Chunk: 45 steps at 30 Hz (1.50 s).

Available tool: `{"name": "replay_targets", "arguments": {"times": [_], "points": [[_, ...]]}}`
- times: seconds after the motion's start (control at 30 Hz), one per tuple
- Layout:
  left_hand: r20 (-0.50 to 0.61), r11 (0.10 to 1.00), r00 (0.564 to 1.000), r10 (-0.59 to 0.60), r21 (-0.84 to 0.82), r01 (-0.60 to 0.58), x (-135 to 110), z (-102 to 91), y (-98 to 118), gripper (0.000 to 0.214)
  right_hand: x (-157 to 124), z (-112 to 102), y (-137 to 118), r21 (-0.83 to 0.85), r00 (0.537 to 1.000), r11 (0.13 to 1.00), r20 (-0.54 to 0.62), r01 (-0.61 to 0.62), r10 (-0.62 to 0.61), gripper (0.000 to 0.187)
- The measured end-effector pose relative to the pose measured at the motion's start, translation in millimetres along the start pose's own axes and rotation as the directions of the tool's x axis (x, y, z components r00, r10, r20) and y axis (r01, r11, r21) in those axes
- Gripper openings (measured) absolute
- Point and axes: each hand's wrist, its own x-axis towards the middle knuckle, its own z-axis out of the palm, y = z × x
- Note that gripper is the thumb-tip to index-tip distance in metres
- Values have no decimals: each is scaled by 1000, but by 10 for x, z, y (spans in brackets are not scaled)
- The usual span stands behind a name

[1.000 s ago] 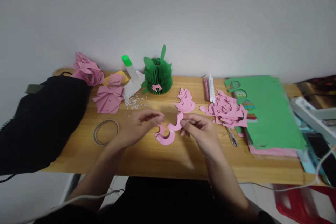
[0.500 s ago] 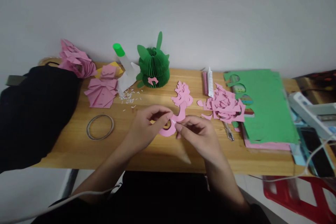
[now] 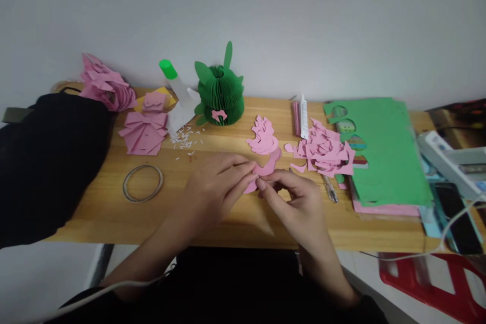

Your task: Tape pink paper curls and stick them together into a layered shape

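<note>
A curved pink paper cutout [image 3: 270,163] is pinched between my two hands above the front middle of the table. My left hand [image 3: 216,190] covers much of its left part, thumb and fingertips closed on it. Close beside, my right hand [image 3: 296,200] grips the lower right of the cutout, its thumb and index finger together. Just behind lies a small pile of pink paper flower shapes [image 3: 262,135]. A green honeycomb paper cactus [image 3: 220,93] with a small pink flower on its front stands farther back.
Pink paper scraps [image 3: 322,149] and a glue tube [image 3: 304,117] lie right of centre. Green paper sheets [image 3: 387,157] and a phone [image 3: 457,217] are farther right. At left are a tape ring [image 3: 129,194], folded pink paper [image 3: 143,134], white bits [image 3: 186,137] and a black bag [image 3: 49,167].
My left fingers have moved in over the cutout, covering its left part and meeting my right fingertips. The cutout has shifted slightly right. The view has turned a little.
</note>
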Motion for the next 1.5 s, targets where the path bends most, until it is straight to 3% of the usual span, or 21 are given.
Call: {"name": "replay_targets", "arguments": {"times": [0.57,0.8,0.9,1.07,1.17,1.3,1.5], "points": [[23,998,999,-32,50,31,-22,-12,-9,17,15,-11,16,28,1000,1000,-21,-3,4,15],[-49,951,991,121,294,-102,-17,61,-66,13,73,45,106,137,986,977,-2,-164,166,14],[-101,949,995,28,315,5,-65,10,-274,14,101,54,171,225,970,943,37,-244,242,15],[-78,854,943,-323,405,326,-231,-218,-870,24,117,58,239,284,950,907,72,-310,303,15],[-57,833,925,-375,418,363,-319,-331,-1122,26,126,80,246,300,946,898,87,-323,311,16],[-87,830,920,-382,405,383,-369,-367,-1224,27,149,105,235,304,941,891,94,-338,325,18],[-132,832,902,-412,350,431,-342,-318,-1127,33,166,109,230,315,933,879,93,-358,347,19]]}}
